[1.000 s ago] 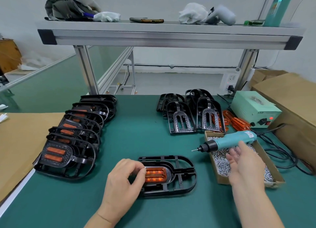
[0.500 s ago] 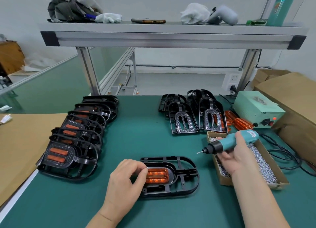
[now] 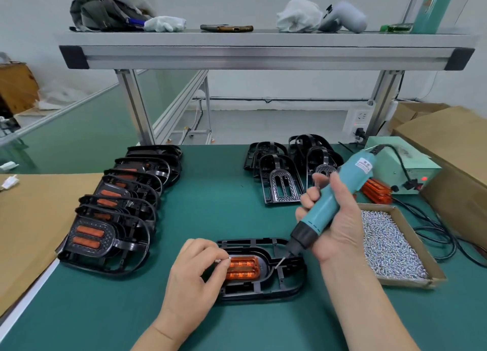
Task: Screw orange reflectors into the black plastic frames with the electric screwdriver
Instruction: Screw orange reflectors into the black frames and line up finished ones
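Note:
A black plastic frame (image 3: pixel 286 285) lies flat on the green mat in front of me, with an orange reflector (image 3: pixel 243 269) seated in its left part. My left hand (image 3: pixel 195 274) pinches a small screw (image 3: pixel 222 260) at the reflector's left edge. My right hand (image 3: pixel 332 219) grips the teal electric screwdriver (image 3: pixel 334 202), tilted down and to the left. Its bit tip (image 3: pixel 278 264) hovers just right of the reflector, over the frame.
A row of frames with orange reflectors (image 3: pixel 116 213) is stacked at the left. Bare black frames (image 3: pixel 284 171) stand at the back right, beside loose reflectors (image 3: pixel 376 192). A cardboard box of screws (image 3: pixel 390 242) sits at the right, near the power supply (image 3: pixel 395 163) and its cables.
My right hand lifted the screwdriver off the screw box, swung it upright and brought its tip down over the frame. My left hand stayed at the reflector's left edge.

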The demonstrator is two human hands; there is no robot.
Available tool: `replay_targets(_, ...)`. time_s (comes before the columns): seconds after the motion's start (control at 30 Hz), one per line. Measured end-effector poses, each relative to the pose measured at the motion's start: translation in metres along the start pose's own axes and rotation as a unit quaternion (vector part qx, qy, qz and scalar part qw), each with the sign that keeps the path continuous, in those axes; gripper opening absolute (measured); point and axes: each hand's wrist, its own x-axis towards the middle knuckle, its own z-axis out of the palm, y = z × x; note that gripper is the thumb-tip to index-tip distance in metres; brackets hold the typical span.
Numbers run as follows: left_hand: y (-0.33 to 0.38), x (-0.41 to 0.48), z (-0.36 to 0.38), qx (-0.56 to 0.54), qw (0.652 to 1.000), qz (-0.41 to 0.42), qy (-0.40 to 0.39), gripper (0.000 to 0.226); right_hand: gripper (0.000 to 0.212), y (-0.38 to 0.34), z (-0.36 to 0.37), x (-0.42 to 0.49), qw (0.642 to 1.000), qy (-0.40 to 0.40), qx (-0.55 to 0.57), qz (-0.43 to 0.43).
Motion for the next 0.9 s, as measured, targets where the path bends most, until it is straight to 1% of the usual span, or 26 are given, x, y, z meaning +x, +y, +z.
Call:
replay_targets(0.1, 0.0, 0.0, 0.001, -0.005, 1.0, -0.011, -0.005, 0.011, 0.019, 0.014, 0.015, -0.007, 0.999, -0.002, -0.024, 0.023)
replay_targets(0.17, 0.003, 0.002, 0.004, -0.01, 1.0, -0.023, -0.007, 0.011, 0.029, 0.023, 0.025, -0.009, 0.999, 0.008, -0.034, 0.025)
replay_targets(0.2, 0.004, 0.002, 0.006, -0.015, 0.999, -0.027, -0.009, 0.01, 0.035, 0.028, 0.029, -0.01, 0.999, 0.017, -0.033, 0.016)
replay_targets(0.23, 0.006, 0.002, 0.008, -0.019, 0.999, -0.029, -0.011, 0.008, 0.035, 0.032, 0.033, -0.01, 0.999, 0.027, -0.033, 0.003)
replay_targets(0.3, 0.008, 0.004, 0.01, -0.025, 0.999, -0.036, -0.015, 0.008, 0.018, 0.04, 0.04, -0.01, 0.997, 0.045, -0.045, -0.039)
replay_targets(0.4, 0.009, 0.005, 0.009, -0.041, 0.997, -0.058, -0.014, 0.008, 0.025, 0.046, 0.046, -0.007, 0.987, 0.088, -0.077, -0.114)
replay_targets(0.5, 0.012, 0.005, 0.007, -0.052, 0.996, -0.068, -0.008, 0.008, 0.026, 0.049, 0.048, -0.004, 0.977, 0.114, -0.094, -0.156)
replay_targets(0.73, 0.013, 0.005, 0.005, -0.062, 0.994, -0.09, -0.004, 0.009, 0.021, 0.054, 0.047, -0.007, 0.968, 0.129, -0.089, -0.197)
replay_targets(0.9, 0.013, 0.005, 0.004, -0.069, 0.993, -0.094, 0.002, 0.008, 0.021, 0.051, 0.046, -0.007, 0.963, 0.12, -0.099, -0.219)
